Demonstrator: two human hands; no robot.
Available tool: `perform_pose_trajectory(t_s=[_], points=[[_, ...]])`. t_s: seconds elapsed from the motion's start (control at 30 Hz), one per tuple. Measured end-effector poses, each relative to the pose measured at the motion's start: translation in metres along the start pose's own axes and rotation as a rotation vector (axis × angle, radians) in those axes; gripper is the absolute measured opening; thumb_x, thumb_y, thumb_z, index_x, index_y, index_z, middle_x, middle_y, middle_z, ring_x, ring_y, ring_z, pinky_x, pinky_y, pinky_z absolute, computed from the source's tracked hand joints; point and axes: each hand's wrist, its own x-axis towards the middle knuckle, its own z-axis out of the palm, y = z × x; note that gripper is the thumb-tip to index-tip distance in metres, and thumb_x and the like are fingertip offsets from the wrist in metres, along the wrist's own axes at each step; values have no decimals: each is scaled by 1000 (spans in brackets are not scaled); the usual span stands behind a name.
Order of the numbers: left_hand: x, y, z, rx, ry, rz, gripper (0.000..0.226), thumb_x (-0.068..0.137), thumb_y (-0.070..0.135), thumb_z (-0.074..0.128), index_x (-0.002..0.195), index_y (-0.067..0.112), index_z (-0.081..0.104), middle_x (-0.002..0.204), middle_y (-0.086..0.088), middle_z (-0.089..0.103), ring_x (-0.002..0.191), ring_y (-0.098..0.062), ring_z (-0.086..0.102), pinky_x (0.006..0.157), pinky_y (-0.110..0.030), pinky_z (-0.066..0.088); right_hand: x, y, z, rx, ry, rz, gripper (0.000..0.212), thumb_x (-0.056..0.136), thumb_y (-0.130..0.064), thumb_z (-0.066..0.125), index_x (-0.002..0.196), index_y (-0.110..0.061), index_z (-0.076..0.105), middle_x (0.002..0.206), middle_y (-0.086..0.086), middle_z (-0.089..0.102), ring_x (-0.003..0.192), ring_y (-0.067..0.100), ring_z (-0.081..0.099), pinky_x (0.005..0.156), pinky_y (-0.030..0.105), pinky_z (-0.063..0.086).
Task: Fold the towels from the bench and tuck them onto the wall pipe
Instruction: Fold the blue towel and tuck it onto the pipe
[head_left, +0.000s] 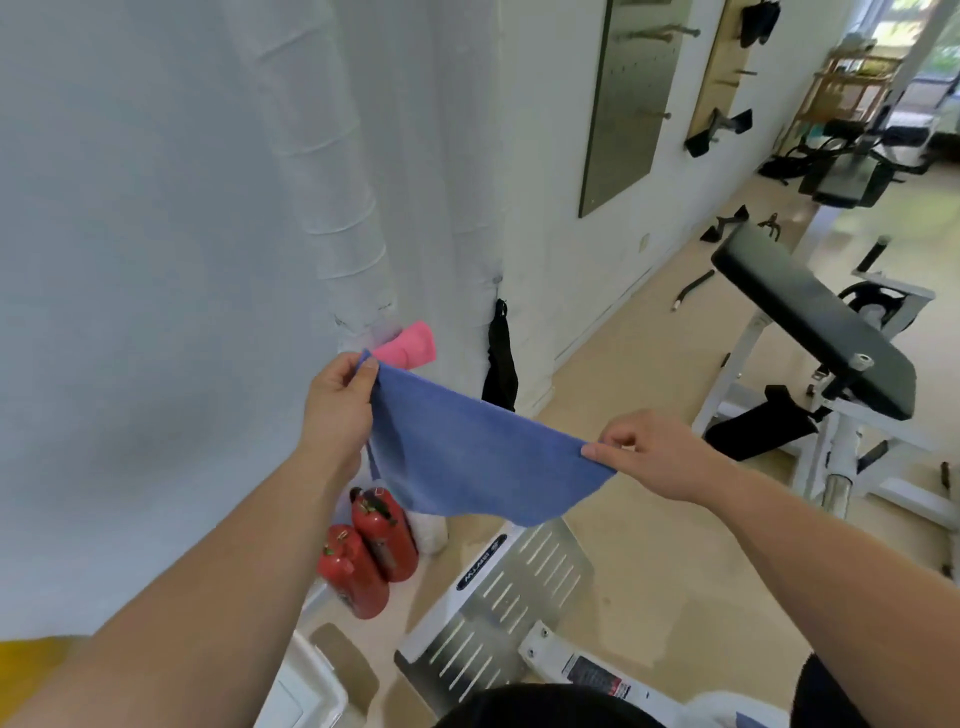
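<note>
**Folding step, blue towel.** The left grip (337, 400) pinches one top corner of the blue microfibre towel (467, 457) between thumb and fingers, raised close to the wall. The right grip (654, 452) pinches the opposite top corner, lower and nearer the camera. The towel is stretched taut along its upper edge between the two grips and hangs free below them, clear of the floor.

It appears to be a single open layer, though the lower hem curls and a first fold cannot be ruled out.

Just behind the left grip, a rolled pink towel (408, 347) sits wedged between the white tape-wrapped wall pipe (332, 208) and the wall, which suggests one towel is already stowed. A black cloth (500, 358) hangs from a second pipe to the right. Two red fire extinguishers (369, 545) stand on the floor beneath the towel.

Judged step: squaring the towel before folding. The next move calls for bringing the two held corners together so the edges meet. The towel then needs halving again into a bundle narrow enough to push behind the pipe near the pink one.
</note>
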Motion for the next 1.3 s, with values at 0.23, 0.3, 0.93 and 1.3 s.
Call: perform_pose_trajectory(t_s=[0.23, 0.3, 0.93, 1.3], points=[[9, 35, 44, -96, 60, 49, 27, 107, 17, 45, 81, 16, 50, 62, 14, 51, 56, 2, 46, 55, -15, 36, 50, 26, -97, 52, 214, -177, 47, 92, -40, 68, 66, -2, 61, 63, 15, 57, 57, 14, 46, 59, 33, 39], [10, 43, 56, -105, 83, 81, 22, 107, 18, 44, 87, 12, 49, 62, 13, 51, 56, 0, 47, 56, -17, 39, 57, 30, -114, 2, 286, -248, 36, 90, -34, 73, 64, -10, 67, 61, 1, 63, 60, 13, 57, 63, 34, 46], [13, 32, 78, -101, 186, -15, 33, 104, 13, 46, 72, 20, 51, 67, 5, 48, 66, -12, 41, 64, -27, 35, 93, 53, -109, 1187, 171, 41, 25, 94, 7, 58, 95, -18, 59, 78, -4, 67, 73, 12, 63, 59, 27, 52], [-4, 38, 98, 9, 230, -117, 32, 95, 12, 49, 64, 16, 53, 59, 6, 45, 56, -11, 39, 56, -29, 29, 84, 24, -65, 993, 650, 293, 16, 92, -9, 58, 92, -24, 62, 70, 0, 53, 66, 16, 47, 65, 34, 41]])
